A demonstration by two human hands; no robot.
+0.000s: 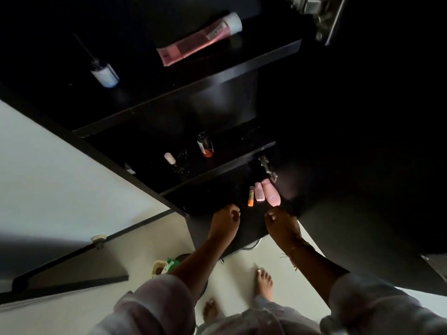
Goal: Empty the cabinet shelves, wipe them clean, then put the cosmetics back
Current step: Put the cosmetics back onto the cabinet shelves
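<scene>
A black cabinet [183, 91] stands in front of me, its inside so dim that I can barely make out its back. On my left a plain white wall [48, 165] catches the light and falls into grey shadow lower down, where a dark panel [72, 272] juts out. The cabinet's door [362, 153] hangs open on my right, with a metal hinge [267, 165] at its inner edge. The floor [239, 269] below me is pale and smooth.

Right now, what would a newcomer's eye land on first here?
The big pink tube lying on the top shelf stands out against the dark. Below, a cluster of pink bottles sits at the right of the lowest shelf, with the left hand and right hand just in front of it.
</scene>
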